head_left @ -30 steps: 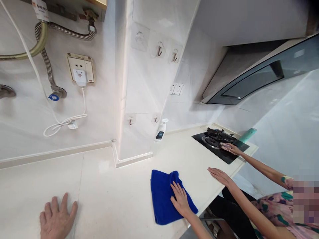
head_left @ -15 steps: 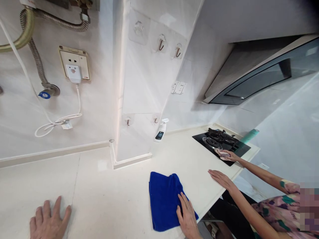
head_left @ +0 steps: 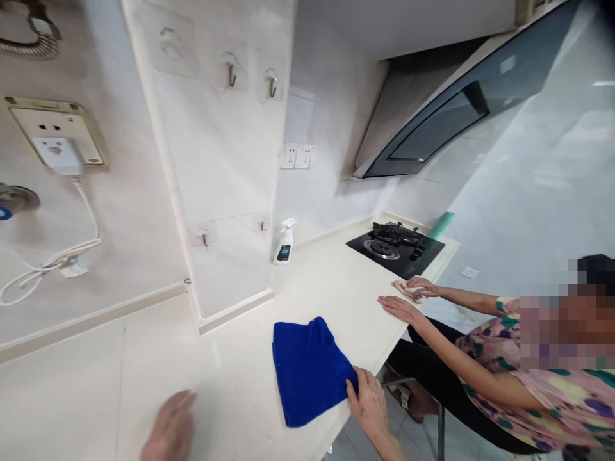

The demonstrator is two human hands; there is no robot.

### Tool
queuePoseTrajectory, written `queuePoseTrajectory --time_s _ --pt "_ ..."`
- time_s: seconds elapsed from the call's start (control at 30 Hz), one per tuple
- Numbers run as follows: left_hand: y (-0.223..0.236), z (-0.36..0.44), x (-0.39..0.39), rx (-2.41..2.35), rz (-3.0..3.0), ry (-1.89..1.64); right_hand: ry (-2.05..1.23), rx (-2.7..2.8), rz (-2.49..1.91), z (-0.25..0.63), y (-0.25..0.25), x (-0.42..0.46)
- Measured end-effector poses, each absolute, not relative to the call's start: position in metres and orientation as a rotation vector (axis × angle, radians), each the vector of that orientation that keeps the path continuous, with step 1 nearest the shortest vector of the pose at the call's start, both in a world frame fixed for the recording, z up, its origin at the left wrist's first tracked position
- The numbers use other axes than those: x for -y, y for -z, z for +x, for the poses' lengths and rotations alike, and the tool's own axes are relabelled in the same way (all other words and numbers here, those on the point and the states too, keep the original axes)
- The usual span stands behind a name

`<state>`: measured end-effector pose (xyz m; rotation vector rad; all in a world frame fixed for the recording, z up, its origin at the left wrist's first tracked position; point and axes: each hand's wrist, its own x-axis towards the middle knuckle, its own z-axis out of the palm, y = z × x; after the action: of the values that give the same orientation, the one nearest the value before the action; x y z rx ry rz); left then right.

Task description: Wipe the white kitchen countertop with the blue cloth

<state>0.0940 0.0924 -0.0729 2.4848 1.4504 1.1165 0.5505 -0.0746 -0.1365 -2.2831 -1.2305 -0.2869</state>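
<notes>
A folded blue cloth (head_left: 310, 371) lies on the pale countertop (head_left: 240, 384). My right hand (head_left: 369, 403) is at the cloth's right edge by the counter's front, closed with that edge between thumb and fingers. To the left of the cloth, and apart from it, my left hand (head_left: 170, 426) is over the counter at the bottom of the view. Motion blurs it, so its fingers are hard to make out, and no object shows in it.
A co-worker sits at right, one hand (head_left: 423, 288) on a pale cloth (head_left: 408, 290) near the black gas stove (head_left: 396, 246). A white spray bottle (head_left: 284, 242) stands beside the wall pillar (head_left: 225, 160). The range hood (head_left: 432, 128) overhangs the stove.
The view has swung right. My left hand has moved right, toward the cloth, and my right hand now grips the cloth's edge. The co-worker's cloth has moved from the stove to the counter.
</notes>
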Motion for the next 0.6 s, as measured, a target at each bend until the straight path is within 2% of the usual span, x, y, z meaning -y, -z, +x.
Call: queuePoseTrajectory --time_s 0.13,0.27,0.37,0.6 --pt "0.087 0.203 -0.06 -0.645 2.774 -0.986 0.213 1.174 -2.304 0.549 0.13 0.069" --pt "0.103 0.27 -0.038 -0.475 2.927 -0.862 0.19 1.15 -2.27 0.545 0.13 0.063" --pt "0.11 0.277 -0.04 -0.506 2.958 -0.884 0.163 1.149 -2.24 0.538 0.131 0.067" --pt "0.104 0.237 -0.048 -0.426 2.851 -0.982 -0.002 1.126 -2.162 0.524 0.127 0.091"
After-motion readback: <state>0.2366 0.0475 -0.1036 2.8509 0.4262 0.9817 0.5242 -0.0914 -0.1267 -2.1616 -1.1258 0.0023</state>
